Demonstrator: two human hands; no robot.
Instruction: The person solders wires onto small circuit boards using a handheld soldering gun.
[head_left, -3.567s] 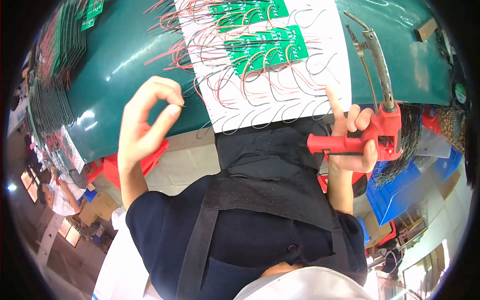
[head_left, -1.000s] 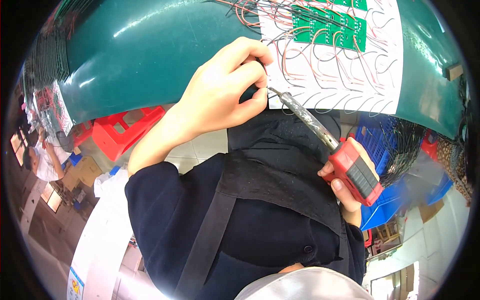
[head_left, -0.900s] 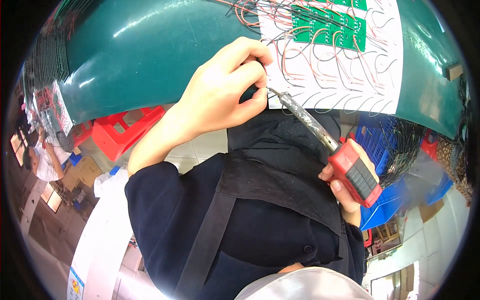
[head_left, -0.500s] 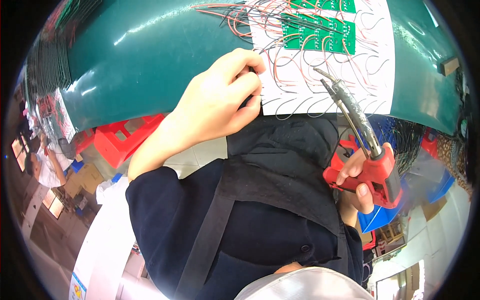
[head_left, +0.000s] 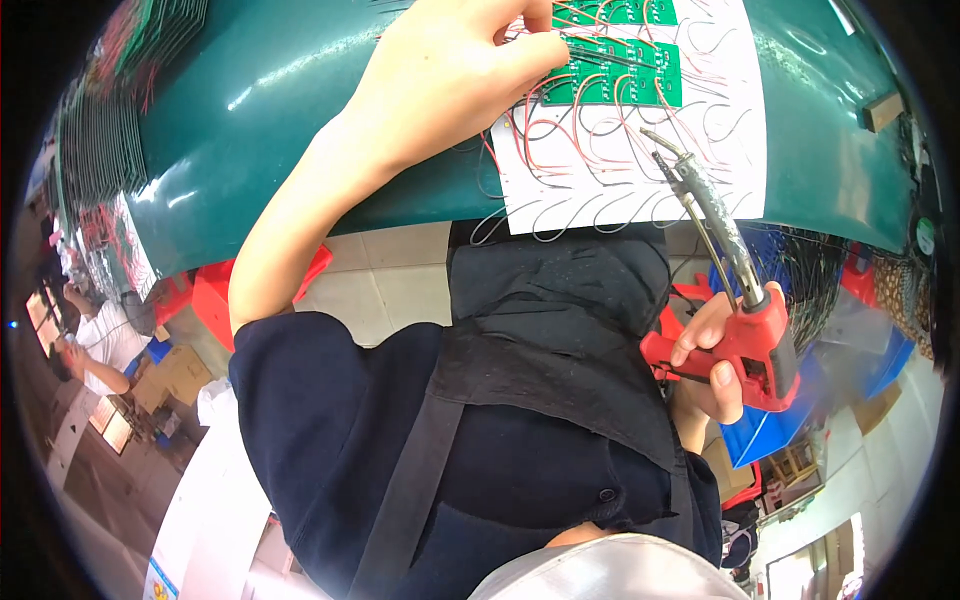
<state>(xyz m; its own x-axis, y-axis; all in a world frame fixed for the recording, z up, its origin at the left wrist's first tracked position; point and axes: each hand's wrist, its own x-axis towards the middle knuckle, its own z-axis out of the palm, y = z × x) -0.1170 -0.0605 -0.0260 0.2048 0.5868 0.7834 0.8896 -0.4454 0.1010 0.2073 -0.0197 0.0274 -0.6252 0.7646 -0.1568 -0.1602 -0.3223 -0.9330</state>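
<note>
My right hand is wrapped around the red handle of a soldering gun with a long worn metal barrel. Its bent tip points up and left, over a white sheet on the table. Green circuit boards lie on that sheet, with red and black wires soldered or laid along them. At the boards' left side is my left hand, palm down, with curled fingers among the wires. What its fingertips pinch, if anything, is hidden.
A dark green table spans the top. Stacked boards with wires stand at far left. Below the table are a red stool and a blue bin. A small wooden block lies at right. Another person is far left.
My left hand has moved up and toward the boards from the sheet's left edge. The sheet with the boards has shifted slightly left. The soldering gun has barely moved.
</note>
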